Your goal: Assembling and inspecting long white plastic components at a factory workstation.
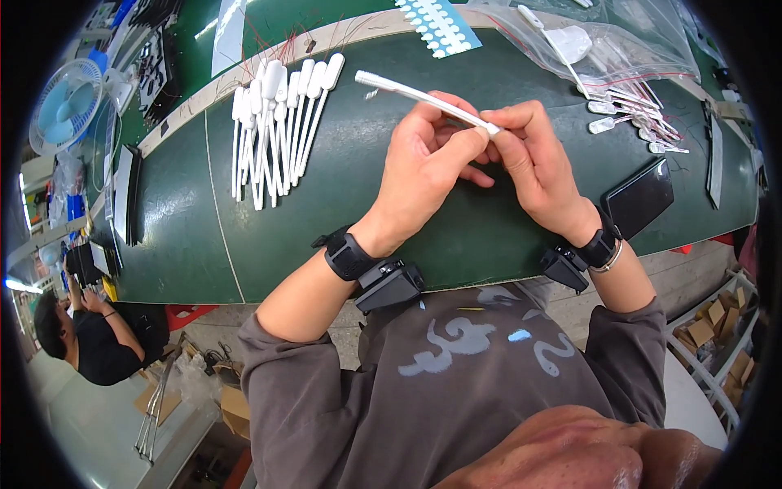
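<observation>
Above the green table (326, 236), my left hand (419, 167) closes around a slim white tube (399, 87), which slants from upper left down to the right. My right hand (533, 163) pinches the tube's lower right end between thumb and fingers. What the tube's pinched end looks like is mostly hidden by the fingertips. To the left lies a bunch of white sticks with flat paddle-shaped heads (277, 106), with thin red wires near their heads. At the right, several white paddle-headed pieces with wires (603, 107) lie in a loose heap.
A clear plastic bag (643, 53) lies at the far right, beside a blue sheet of white stickers (438, 26). A black phone-like slab (639, 200) rests near my right wrist. At the left stand a blue fan (65, 106) and, farther down, another person (98, 338).
</observation>
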Available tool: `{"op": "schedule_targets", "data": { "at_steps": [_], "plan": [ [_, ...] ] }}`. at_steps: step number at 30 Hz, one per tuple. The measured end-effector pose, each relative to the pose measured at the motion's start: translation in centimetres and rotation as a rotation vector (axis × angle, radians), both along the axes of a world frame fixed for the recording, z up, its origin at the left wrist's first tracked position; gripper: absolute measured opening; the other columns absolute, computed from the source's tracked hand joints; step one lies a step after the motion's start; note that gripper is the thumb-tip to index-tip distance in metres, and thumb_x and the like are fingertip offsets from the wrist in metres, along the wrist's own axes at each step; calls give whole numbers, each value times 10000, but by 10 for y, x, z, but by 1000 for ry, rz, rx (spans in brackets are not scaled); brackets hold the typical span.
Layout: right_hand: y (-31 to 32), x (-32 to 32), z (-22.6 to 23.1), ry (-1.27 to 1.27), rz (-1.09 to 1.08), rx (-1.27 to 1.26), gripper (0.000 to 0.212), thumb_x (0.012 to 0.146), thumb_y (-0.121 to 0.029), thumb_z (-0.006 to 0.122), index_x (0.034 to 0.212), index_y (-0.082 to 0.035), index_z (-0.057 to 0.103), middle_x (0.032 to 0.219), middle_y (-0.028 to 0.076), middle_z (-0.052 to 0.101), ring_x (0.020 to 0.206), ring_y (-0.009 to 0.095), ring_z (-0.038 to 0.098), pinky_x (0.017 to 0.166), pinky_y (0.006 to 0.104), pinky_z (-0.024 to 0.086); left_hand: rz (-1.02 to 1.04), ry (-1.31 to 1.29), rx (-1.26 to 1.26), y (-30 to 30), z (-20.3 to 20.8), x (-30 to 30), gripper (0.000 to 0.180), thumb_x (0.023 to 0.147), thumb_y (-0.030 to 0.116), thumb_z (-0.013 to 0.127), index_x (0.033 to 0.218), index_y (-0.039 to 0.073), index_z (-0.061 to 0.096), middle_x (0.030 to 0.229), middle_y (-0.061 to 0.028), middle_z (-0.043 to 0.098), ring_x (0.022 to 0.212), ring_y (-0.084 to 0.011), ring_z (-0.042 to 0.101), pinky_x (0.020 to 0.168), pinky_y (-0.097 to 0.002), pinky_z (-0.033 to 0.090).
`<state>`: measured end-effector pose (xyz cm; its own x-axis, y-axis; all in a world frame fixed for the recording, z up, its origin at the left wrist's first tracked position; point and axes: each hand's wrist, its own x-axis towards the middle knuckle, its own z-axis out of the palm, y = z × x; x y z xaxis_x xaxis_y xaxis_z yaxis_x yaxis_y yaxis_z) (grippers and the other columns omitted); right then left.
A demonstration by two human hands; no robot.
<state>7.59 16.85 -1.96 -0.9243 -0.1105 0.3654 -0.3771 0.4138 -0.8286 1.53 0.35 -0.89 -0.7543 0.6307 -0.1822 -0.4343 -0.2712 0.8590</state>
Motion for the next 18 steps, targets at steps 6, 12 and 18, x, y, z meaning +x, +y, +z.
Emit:
{"op": "schedule_targets", "data": {
  "at_steps": [6, 12, 18],
  "plan": [
    [3, 1, 7, -361, 8, -488, 151, 1019, -129, 464, 1122, -22, 492, 897, 38, 561, 787, 92, 532, 679, 233, 439, 62, 166, -7, 3, 3, -3, 224, 925, 119, 646, 1098, 0, 567, 941, -65, 644, 801, -107, 632, 613, -240, 557],
    [6, 0, 8, -304, 12, -376, 177, 1000, -121, 502, 1150, -27, 489, 912, 51, 577, 771, 107, 546, 660, 244, 443, 73, 179, -39, 2, 0, -6, 208, 919, 118, 661, 1088, 5, 615, 922, -45, 654, 779, -83, 614, 589, -217, 535],
    [7, 0, 12, -88, -67, 22, 239, 957, -116, 587, 1156, -14, 502, 967, 103, 623, 802, 187, 613, 671, 304, 483, 88, 210, -59, 1, 0, -6, 202, 909, 117, 674, 1071, 3, 636, 930, -46, 661, 759, -74, 600, 579, -215, 529]
  ]
}}
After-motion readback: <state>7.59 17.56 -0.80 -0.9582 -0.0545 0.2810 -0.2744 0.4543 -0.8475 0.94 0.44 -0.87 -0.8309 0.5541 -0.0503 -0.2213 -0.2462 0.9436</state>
